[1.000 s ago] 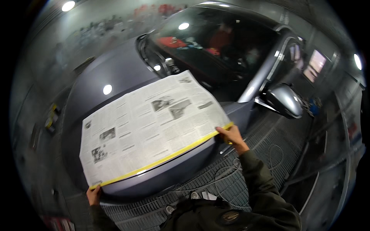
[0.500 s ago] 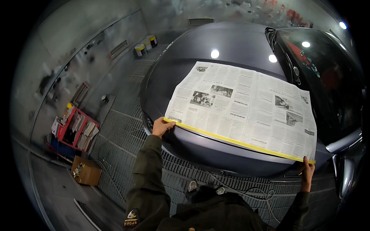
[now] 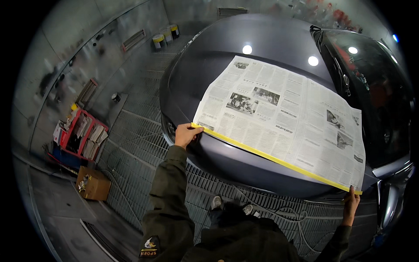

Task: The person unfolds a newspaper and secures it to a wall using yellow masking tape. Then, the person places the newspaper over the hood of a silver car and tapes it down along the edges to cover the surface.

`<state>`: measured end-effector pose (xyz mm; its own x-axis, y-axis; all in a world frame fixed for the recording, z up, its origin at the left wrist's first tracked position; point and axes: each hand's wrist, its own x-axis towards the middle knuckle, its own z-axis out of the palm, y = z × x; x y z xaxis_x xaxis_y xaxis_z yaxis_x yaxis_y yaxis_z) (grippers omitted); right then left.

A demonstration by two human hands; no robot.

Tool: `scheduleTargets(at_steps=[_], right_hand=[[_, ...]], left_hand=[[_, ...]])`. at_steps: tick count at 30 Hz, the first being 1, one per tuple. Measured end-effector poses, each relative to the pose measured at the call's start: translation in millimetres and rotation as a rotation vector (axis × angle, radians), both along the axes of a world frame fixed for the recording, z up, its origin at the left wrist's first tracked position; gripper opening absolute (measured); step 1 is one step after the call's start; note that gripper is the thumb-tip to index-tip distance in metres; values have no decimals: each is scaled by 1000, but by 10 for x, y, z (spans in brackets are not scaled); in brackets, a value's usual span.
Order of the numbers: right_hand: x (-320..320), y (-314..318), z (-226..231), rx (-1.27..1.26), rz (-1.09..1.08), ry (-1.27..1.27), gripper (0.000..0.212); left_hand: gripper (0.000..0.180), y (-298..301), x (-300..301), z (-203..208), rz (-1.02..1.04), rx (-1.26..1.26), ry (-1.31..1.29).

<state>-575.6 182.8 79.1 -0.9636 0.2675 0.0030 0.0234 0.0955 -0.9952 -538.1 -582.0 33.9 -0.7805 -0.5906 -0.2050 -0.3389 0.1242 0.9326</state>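
Head view: at 6 o'clock, nearest, a person's dark jacket (image 3: 235, 242) fills the lower edge, with two shoes (image 3: 217, 201) just above it. The left hand (image 3: 187, 135), at 9 o'clock close to the middle, pinches one end of a yellow tape (image 3: 279, 160) between thumb and fingers. The right hand (image 3: 350, 207), at 4 o'clock, grips the other end, its thumb on top. The tape edges a newspaper sheet (image 3: 292, 118), which spreads at 3 o'clock over the hood (image 3: 257, 37) of a dark grey car; whether it touches everywhere I cannot tell. A hose (image 3: 301, 231) curls on the floor grating between 4 and 5 o'clock. Farther off are a cardboard box (image 3: 97, 185) at 8, a red rack (image 3: 81, 134) of papers at 9, and cans (image 3: 158, 42) at 11.
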Motion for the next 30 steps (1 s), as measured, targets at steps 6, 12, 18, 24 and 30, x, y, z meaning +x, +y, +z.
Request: scheduleTargets(at_steps=[6, 12, 18, 24, 30], right_hand=[[71, 51, 49, 71, -28, -38, 21], [215, -168, 311, 83, -18, -94, 29], [296, 2, 169, 81, -80, -13, 28], [385, -99, 256, 64, -81, -60, 26], [440, 33, 167, 83, -74, -69, 26]], left_hand=[[26, -50, -9, 19, -30, 51, -12], [25, -101, -56, 10, -49, 121, -9], [24, -190, -135, -64, -92, 155, -9], [24, -222, -185, -22, -103, 155, -31], [25, -229, -213, 16, -112, 132, -32]])
